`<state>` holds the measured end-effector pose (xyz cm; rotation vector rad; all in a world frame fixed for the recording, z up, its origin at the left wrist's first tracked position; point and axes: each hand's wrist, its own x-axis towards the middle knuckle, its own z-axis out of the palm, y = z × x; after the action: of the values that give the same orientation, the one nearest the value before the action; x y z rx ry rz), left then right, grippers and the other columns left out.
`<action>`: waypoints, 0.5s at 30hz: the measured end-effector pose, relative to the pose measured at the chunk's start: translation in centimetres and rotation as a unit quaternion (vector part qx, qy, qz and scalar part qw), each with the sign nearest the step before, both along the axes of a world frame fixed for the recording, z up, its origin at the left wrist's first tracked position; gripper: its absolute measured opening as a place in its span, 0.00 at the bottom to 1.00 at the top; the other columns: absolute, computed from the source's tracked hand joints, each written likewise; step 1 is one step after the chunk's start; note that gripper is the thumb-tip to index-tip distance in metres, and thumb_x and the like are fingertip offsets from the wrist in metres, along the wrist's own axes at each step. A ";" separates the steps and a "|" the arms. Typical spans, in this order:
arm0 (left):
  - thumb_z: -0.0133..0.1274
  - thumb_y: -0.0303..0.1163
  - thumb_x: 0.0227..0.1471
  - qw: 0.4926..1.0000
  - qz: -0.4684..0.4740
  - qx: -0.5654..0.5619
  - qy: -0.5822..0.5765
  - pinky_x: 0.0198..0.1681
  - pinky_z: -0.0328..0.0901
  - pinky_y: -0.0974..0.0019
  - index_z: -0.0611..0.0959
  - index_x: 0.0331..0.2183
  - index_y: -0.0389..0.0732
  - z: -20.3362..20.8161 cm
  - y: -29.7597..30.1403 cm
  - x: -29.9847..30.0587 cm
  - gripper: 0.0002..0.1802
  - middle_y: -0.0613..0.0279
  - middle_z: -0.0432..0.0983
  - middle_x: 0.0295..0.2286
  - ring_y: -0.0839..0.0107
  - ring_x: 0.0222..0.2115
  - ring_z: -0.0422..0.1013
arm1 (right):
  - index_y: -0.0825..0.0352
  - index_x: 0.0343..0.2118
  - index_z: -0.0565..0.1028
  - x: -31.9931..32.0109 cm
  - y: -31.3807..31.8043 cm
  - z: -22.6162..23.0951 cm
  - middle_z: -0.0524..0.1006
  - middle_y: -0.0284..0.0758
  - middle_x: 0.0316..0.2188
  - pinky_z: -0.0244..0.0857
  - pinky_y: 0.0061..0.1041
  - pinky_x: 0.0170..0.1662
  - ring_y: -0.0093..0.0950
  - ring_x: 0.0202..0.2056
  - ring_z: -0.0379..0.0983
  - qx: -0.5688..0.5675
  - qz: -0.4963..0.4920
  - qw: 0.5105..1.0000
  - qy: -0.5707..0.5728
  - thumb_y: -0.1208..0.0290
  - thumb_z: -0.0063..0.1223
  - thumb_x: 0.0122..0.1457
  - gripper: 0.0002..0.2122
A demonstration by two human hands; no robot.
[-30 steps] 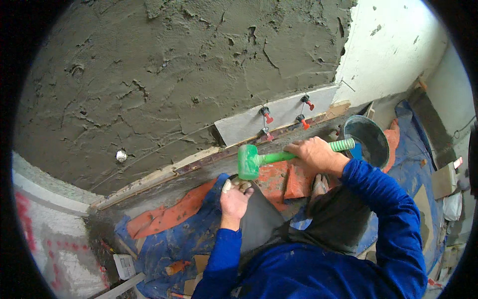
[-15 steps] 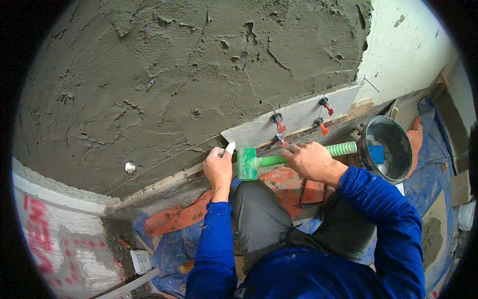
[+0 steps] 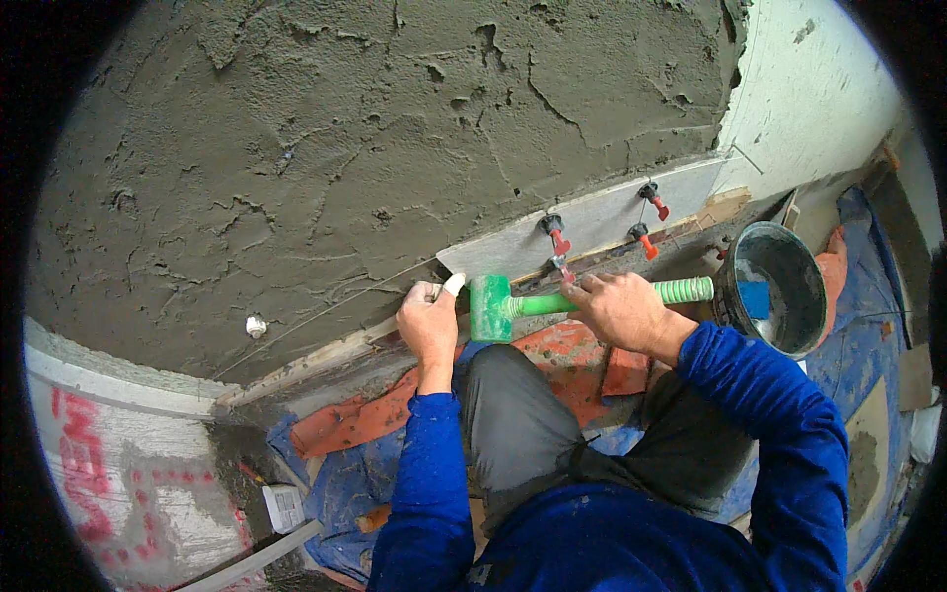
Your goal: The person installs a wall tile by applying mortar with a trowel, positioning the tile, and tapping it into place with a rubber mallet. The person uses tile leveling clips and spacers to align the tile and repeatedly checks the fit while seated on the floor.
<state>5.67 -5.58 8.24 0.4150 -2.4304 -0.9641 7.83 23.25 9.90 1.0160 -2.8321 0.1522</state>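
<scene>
My right hand [image 3: 623, 314] is wrapped round the handle of a green mallet [image 3: 491, 308], held level with its head to the left. The mallet head hangs just in front of the lower left part of a long light-grey tile [image 3: 602, 219] set against the wall. Several red-and-black tile levelling clips [image 3: 555, 235] stick out of the tile. At the tile's left end is my left hand [image 3: 427, 324], fingers curled and the white-covered thumb tip at the corner. Whatever those curled fingers hold is hidden.
Wet grey mortar [image 3: 296, 178] covers the wall, with a thin string [image 3: 326, 311] across its lower part. A dark bucket [image 3: 824, 286] holding a blue block [image 3: 756, 299] stands at the right. Blue sheeting [image 3: 853, 335] and orange cloth [image 3: 365, 424] lie beneath me.
The view has shifted slightly. The mallet head sits a little higher, nearer the tile's lower edge. Both hands keep their grip and stay close to their earlier places.
</scene>
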 end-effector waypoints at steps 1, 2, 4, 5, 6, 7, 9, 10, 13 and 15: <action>0.70 0.42 0.45 1.000 0.001 0.011 -0.002 0.27 0.66 0.63 0.83 0.24 0.35 0.0 0.0 0.0 0.19 0.59 0.79 0.19 0.71 0.19 0.71 | 0.63 0.49 0.74 0.3 0.2 0.0 0.79 0.41 0.40 0.75 0.38 0.35 0.38 0.37 0.81 -0.009 0.011 1.000 -0.027 0.61 0.52 0.61 0.17; 0.70 0.42 0.45 1.000 0.002 0.023 -0.004 0.27 0.66 0.63 0.83 0.24 0.35 -0.1 0.0 -0.1 0.19 0.60 0.79 0.19 0.72 0.19 0.71 | 0.64 0.50 0.74 0.5 0.2 0.1 0.79 0.40 0.39 0.75 0.38 0.35 0.38 0.37 0.81 0.000 0.017 0.999 -0.028 0.61 0.52 0.61 0.17; 0.70 0.41 0.44 1.000 -0.005 0.024 -0.004 0.27 0.66 0.64 0.83 0.24 0.34 -0.1 -0.1 -0.1 0.19 0.60 0.79 0.19 0.73 0.19 0.70 | 0.64 0.51 0.73 0.8 0.4 0.2 0.79 0.40 0.39 0.75 0.38 0.35 0.38 0.37 0.81 0.011 0.030 0.999 -0.034 0.60 0.52 0.61 0.19; 0.70 0.41 0.44 1.000 -0.006 0.023 -0.005 0.27 0.66 0.64 0.83 0.24 0.34 -0.1 -0.2 -0.1 0.19 0.61 0.79 0.19 0.73 0.19 0.70 | 0.64 0.52 0.73 0.8 0.6 0.2 0.79 0.40 0.38 0.75 0.38 0.34 0.38 0.36 0.81 0.012 0.054 0.998 -0.024 0.60 0.52 0.61 0.19; 0.70 0.41 0.44 1.000 -0.008 0.022 -0.001 0.27 0.66 0.64 0.83 0.24 0.34 -0.2 -0.2 -0.2 0.19 0.60 0.80 0.19 0.73 0.19 0.70 | 0.65 0.52 0.73 0.7 0.8 0.3 0.79 0.40 0.38 0.75 0.38 0.34 0.38 0.36 0.81 0.013 0.078 0.997 -0.013 0.60 0.52 0.61 0.19; 0.70 0.41 0.44 1.000 -0.008 0.019 0.002 0.27 0.66 0.64 0.84 0.25 0.34 -0.2 -0.2 -0.1 0.19 0.60 0.80 0.19 0.73 0.19 0.70 | 0.65 0.52 0.73 0.6 0.9 0.3 0.79 0.40 0.38 0.75 0.38 0.34 0.38 0.35 0.81 0.013 0.102 0.995 -0.002 0.60 0.53 0.61 0.20; 0.70 0.41 0.44 1.000 -0.006 0.017 0.007 0.27 0.66 0.64 0.84 0.25 0.34 -0.2 -0.2 -0.2 0.19 0.59 0.80 0.20 0.73 0.19 0.70 | 0.63 0.54 0.73 -0.1 0.6 0.2 0.79 0.39 0.35 0.75 0.38 0.33 0.38 0.33 0.80 0.011 0.014 1.000 -0.015 0.59 0.55 0.60 0.21; 0.70 0.41 0.44 1.000 -0.005 0.016 0.007 0.27 0.66 0.64 0.84 0.25 0.33 -0.3 -0.2 -0.2 0.19 0.59 0.80 0.20 0.73 0.19 0.70 | 0.62 0.54 0.73 -0.2 0.5 0.1 0.79 0.38 0.34 0.74 0.38 0.33 0.39 0.33 0.80 0.004 -0.031 0.999 -0.031 0.59 0.56 0.60 0.21; 0.70 0.40 0.44 1.000 -0.005 0.019 0.012 0.27 0.66 0.63 0.84 0.25 0.33 -0.3 -0.2 -0.3 0.19 0.58 0.80 0.20 0.72 0.19 0.71 | 0.63 0.55 0.72 -0.1 0.5 -0.1 0.79 0.38 0.35 0.74 0.38 0.33 0.39 0.32 0.80 -0.014 -0.019 0.999 -0.037 0.58 0.56 0.60 0.22; 0.71 0.41 0.43 1.000 0.001 0.024 0.019 0.27 0.66 0.62 0.84 0.25 0.33 -0.4 -0.1 -0.2 0.20 0.57 0.80 0.20 0.69 0.19 0.72 | 0.63 0.53 0.73 0.4 0.3 -0.1 0.79 0.39 0.35 0.74 0.38 0.32 0.39 0.32 0.80 -0.020 -0.003 0.999 -0.038 0.58 0.55 0.60 0.21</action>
<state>5.43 -5.71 7.83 0.4118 -2.3770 -1.0208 8.24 23.58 9.82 1.0142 -2.8865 0.2502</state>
